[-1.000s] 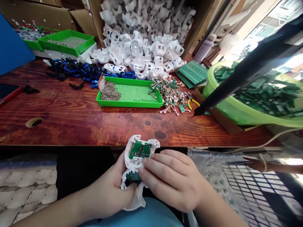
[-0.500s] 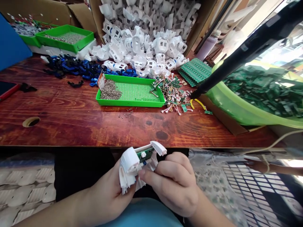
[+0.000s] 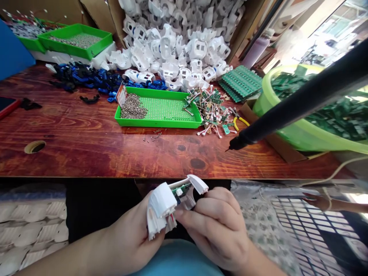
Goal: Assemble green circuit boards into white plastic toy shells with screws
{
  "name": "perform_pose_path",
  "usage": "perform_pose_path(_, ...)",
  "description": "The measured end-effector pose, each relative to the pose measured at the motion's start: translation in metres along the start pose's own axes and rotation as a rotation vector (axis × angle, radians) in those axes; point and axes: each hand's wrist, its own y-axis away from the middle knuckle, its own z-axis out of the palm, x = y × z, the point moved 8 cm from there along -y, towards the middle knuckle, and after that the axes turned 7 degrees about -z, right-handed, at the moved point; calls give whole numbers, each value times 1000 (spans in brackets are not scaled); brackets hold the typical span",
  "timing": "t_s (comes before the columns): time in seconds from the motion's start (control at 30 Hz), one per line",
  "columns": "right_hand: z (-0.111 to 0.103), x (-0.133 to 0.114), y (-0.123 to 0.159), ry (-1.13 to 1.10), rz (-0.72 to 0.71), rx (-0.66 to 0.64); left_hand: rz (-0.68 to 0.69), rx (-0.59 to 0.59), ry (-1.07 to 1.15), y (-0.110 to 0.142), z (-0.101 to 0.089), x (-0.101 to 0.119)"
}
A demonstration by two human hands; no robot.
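Observation:
Just in front of the bench edge, my left hand [image 3: 135,234] wraps round a white plastic housing [image 3: 162,201] from the left and below. A green circuit board [image 3: 184,189] with a white connector sits inside it. My right hand [image 3: 217,226] is closed, its fingers curled against the housing's right side. One fingertip presses at the opening below the board. A bit of red shows there, too small to make out. What lies behind the right fingers is hidden.
A green tray [image 3: 161,123] with small screws stands on the bench [image 3: 86,153]. Beside it lie wired boards [image 3: 212,109] and yellow-handled pliers [image 3: 240,122]. A black rod-like tool [image 3: 287,111] with a thin tip slants in from the right. White housings [image 3: 169,71] are heaped behind.
The housing and both hands have shifted slightly right in view, and the housing has turned a little. The black tool's tip has come lower and nearer, over the bench.

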Motion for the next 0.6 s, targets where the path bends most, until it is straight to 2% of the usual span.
perform_pose_path(0.37, 1, 2, -6, -18, 146, -94, 17, -60, -254, 2, 4, 2)
perform_pose_path(0.53, 4, 9, -4, -20, 217, -89, 18, -92, -300, 1, 6, 3)
perform_pose_path(0.6, 7, 13, -1, -26, 232, -70, -23, -115, -285, -1, 6, 1)
